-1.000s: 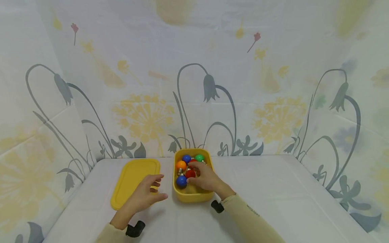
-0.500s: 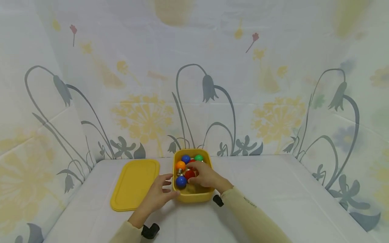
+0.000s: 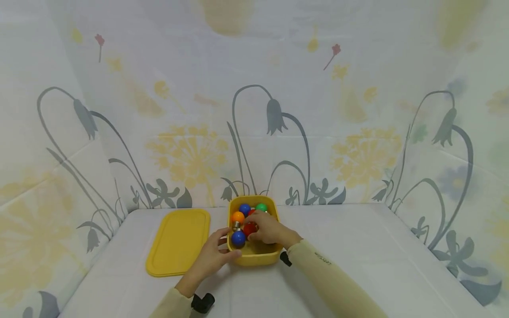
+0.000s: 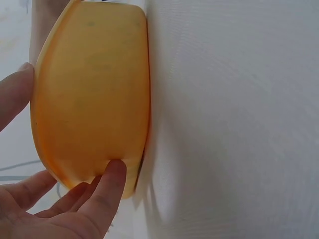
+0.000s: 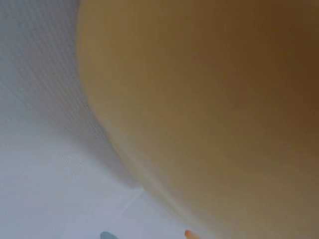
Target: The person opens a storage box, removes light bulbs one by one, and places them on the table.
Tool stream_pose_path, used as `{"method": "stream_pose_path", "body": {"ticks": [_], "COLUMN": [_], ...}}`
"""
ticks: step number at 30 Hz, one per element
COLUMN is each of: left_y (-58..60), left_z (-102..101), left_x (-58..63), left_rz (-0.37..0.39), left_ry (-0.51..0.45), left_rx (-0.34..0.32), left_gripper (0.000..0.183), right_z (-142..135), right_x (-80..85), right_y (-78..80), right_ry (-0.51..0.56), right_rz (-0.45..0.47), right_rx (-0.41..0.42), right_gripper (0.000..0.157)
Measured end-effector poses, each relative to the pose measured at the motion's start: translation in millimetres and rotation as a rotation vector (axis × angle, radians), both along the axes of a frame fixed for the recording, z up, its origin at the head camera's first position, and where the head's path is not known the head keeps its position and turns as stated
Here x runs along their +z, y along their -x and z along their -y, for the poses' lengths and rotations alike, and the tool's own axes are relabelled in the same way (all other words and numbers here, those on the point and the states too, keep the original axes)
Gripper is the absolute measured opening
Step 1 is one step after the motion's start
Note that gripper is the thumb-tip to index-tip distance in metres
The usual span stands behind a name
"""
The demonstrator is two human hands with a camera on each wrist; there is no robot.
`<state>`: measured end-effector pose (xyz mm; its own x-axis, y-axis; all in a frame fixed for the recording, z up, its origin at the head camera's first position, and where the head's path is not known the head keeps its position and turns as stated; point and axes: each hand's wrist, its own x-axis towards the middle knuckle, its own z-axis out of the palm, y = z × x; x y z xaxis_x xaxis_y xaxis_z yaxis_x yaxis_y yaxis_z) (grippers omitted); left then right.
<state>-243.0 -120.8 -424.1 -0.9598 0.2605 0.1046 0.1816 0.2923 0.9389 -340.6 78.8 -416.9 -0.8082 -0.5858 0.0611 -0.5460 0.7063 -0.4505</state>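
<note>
Small coloured light bulbs with metal screw bases lie in a yellow plastic box point(image 3: 254, 260). My right hand point(image 3: 270, 229) reaches into the box, with thumb and fingers round a red light bulb point(image 3: 249, 229). Beside it are a blue bulb point(image 3: 238, 238) and an orange bulb point(image 3: 238, 217). My left hand point(image 3: 212, 256) holds the box's near left corner. In the left wrist view, the left thumb point(image 4: 17, 89) touches the rim and the fingertips press the outer wall point(image 4: 94, 89). The box wall point(image 5: 199, 124) fills most of the right wrist view, where the right hand is hidden.
A flat yellow lid point(image 3: 179, 243) lies left of the box on the white-covered table point(image 3: 358, 256). Another blue bulb point(image 3: 245, 209) and a green bulb point(image 3: 261, 207) lie at the box's far end. A flower-printed cloth point(image 3: 254, 110) hangs close behind.
My left hand has moved right from over the lid and now touches the box's near left corner. The right hand has stayed in the box at the red light bulb.
</note>
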Motion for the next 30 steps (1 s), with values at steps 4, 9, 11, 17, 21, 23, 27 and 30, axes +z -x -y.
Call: {"method": "stream_pose_path", "body": {"ticks": [4, 9, 11, 17, 21, 23, 27, 30], "left_y": [-6.1, -4.7, -3.3, -1.8, -2.7, -2.7, -1.8, -1.7], "left_z": [-1.3, -1.4, -1.4, -1.1, -1.4, -1.2, -0.9, -1.4], "left_x": [8.0, 6.3, 4.3, 1.3, 1.3, 0.9, -0.2, 0.1], "left_rz": [0.02, 0.029, 0.036, 0.031, 0.023, 0.021, 0.024, 0.025], "left_ry": [-0.024, -0.061, -0.072, -0.06, -0.052, -0.053, -0.056, -0.058], "left_rx": [-0.021, -0.026, -0.024, -0.011, -0.007, -0.009, -0.014, -0.016], "left_gripper": [0.08, 0.082, 0.083, 0.078, 0.078, 0.08, 0.083, 0.084], "right_z": [-1.0, -1.3, -1.4, -0.2, 0.6, 0.6, 0.0, -0.3], "right_x": [-2.3, -3.9, -4.2, -5.7, -7.9, -8.8, -8.5, -7.1], "right_y": [0.5, 1.2, 0.6, -0.1, 0.6, 1.2, 1.1, -0.3], "right_ry": [-0.017, -0.052, -0.061, -0.087, -0.098, -0.102, -0.096, -0.097], "right_rz": [-0.023, -0.063, -0.066, -0.069, -0.066, -0.064, -0.071, -0.082], "right_rx": [0.025, 0.027, 0.017, -0.01, -0.021, -0.022, -0.012, -0.006], "right_gripper": [0.038, 0.04, 0.041, 0.04, 0.04, 0.039, 0.039, 0.038]}}
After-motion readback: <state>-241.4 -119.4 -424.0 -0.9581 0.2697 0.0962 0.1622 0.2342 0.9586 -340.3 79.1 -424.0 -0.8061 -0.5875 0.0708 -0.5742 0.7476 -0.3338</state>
